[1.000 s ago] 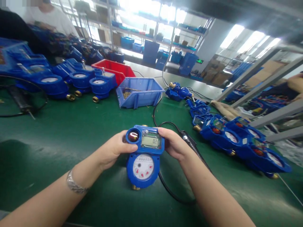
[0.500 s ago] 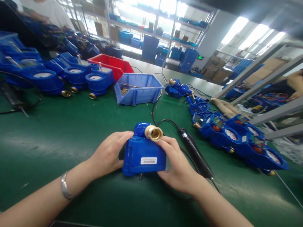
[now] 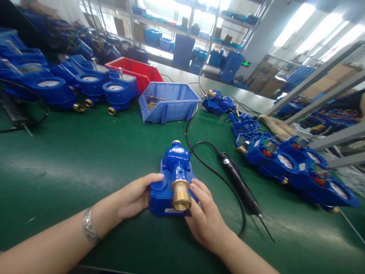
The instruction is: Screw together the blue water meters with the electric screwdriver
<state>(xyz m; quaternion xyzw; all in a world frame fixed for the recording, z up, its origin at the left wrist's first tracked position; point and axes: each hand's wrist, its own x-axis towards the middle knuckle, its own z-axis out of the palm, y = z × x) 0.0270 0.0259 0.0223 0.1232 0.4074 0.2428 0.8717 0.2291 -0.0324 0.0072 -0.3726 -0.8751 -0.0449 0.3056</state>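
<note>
Between my two hands is a blue water meter (image 3: 177,160) with its rounded pipe body facing up and a brass threaded end pointing toward me. My left hand (image 3: 139,196) grips its left side, thumb on top. On the opposite side my right hand (image 3: 203,215) is wrapped around the housing near the brass end. Most of the white barcode label is hidden under the brass fitting. To the right of my right hand lies a black electric screwdriver (image 3: 239,182) with its bit pointing toward the front right.
A blue bin (image 3: 171,102) holding small brass-coloured screws stands ahead, with a red bin (image 3: 132,70) behind it. Several closed meters (image 3: 116,91) are at left near another screwdriver (image 3: 14,110). Several opened meters (image 3: 281,160) line the right side. A black cable (image 3: 203,142) loops across the green table.
Both hands have tipped the water meter over, so its pipe body now faces up and its brass end points toward me. The view has shifted slightly.
</note>
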